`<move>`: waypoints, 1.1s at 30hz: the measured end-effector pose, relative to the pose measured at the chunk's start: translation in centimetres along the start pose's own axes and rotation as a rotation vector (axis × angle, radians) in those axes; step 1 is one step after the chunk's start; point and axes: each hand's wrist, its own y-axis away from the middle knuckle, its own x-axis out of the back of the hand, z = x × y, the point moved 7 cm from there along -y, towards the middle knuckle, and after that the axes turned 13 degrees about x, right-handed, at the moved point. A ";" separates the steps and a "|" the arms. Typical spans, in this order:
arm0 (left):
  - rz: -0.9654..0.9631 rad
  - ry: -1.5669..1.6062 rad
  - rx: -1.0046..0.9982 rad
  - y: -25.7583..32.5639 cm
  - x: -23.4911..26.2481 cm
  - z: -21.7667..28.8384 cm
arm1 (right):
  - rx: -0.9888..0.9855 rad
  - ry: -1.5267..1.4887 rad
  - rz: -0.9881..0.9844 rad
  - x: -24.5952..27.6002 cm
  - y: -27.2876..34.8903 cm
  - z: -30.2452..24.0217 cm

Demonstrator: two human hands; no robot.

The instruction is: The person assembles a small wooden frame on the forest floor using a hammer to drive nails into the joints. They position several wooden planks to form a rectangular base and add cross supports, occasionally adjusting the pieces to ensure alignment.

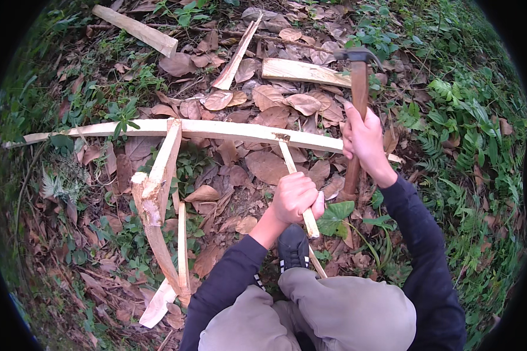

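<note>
My left hand (295,199) is closed around a narrow wooden stick (288,157), held slanting above my shoe. The stick's far end meets a long pale wooden beam (228,130) beside a dark knot; whether they are joined I cannot tell. My right hand (364,139) grips a claw hammer (359,88) by its brown wooden handle. The metal head points away from me, above the beam's right part. Left of my hands, a thicker wooden piece (165,155) meets the beam, its near end by a rough, bark-edged block (150,202).
Beyond the beam lie a flat board (304,71), a splintered wedge of wood (238,52) and a squared wooden piece (136,29). Thin strips (182,245) and a pale offcut (158,304) lie near left. Dry leaves (269,167) and green plants (451,175) cover the ground. My dark shoe (293,247) is close by.
</note>
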 end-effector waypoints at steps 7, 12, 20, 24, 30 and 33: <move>0.001 0.015 -0.008 0.2 -0.2 0.0 | -0.409 0.227 -0.340 -1.1 3.2 4.1; -0.006 -0.006 -0.004 -0.2 0.0 0.0 | -0.003 -0.169 0.102 0.2 2.2 0.7; -0.008 -0.013 -0.004 0.5 0.0 -0.1 | -0.140 0.043 -0.112 0.0 2.4 2.2; 0.002 -0.006 -0.013 0.0 -0.6 0.1 | 0.001 -0.093 0.116 0.4 3.9 3.8; 0.037 -0.023 -0.003 0.2 -0.2 0.7 | -0.090 0.170 -0.186 -1.2 5.2 6.8; -0.037 -0.090 -0.033 0.7 -0.1 1.0 | 0.032 0.167 -0.021 -2.5 6.6 5.9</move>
